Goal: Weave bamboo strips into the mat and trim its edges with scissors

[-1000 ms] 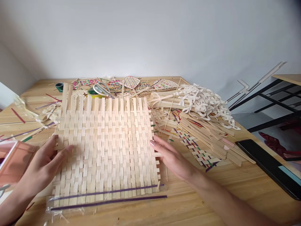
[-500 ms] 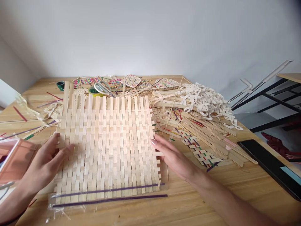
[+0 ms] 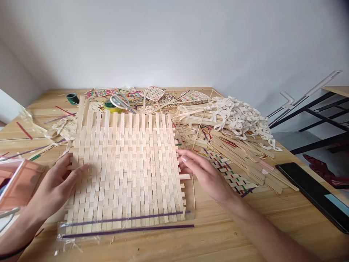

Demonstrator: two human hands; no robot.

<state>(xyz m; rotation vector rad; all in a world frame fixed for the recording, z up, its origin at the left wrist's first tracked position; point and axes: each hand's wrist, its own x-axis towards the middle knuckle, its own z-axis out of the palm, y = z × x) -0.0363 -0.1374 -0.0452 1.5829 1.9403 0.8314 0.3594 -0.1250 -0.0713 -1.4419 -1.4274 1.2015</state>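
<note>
A pale woven mat (image 3: pixel 128 163) of flat wooden strips stands tilted up, with loose strip ends along its top and sides. My left hand (image 3: pixel 56 183) grips its left edge, thumb on the front face and fingers partly hidden behind. At the right edge, my right hand (image 3: pixel 203 173) has its fingers slightly apart, fingertips touching or just beside the strip ends; the thumb is off the mat's face. One short strip (image 3: pixel 184 177) sticks out below those fingers. Across the bottom run a purple strip (image 3: pixel 109 220) and, below it, a second purple strip (image 3: pixel 128 230), near clear plastic film (image 3: pixel 79 240).
Scissors (image 3: pixel 121 102) rest on a green-and-yellow tape roll (image 3: pixel 110 106) behind the mat. White cord (image 3: pixel 240 116), loose wooden strips (image 3: pixel 242 156) and a checkered woven piece (image 3: pixel 231 174) lie right. A black phone (image 3: pixel 311 193) is at the right edge, a pink box (image 3: pixel 21 185) at left.
My right thumb has come off the mat's edge and the right hand has shifted slightly right and up. The mat's upper left has leaned slightly right, with my left hand still gripping it.
</note>
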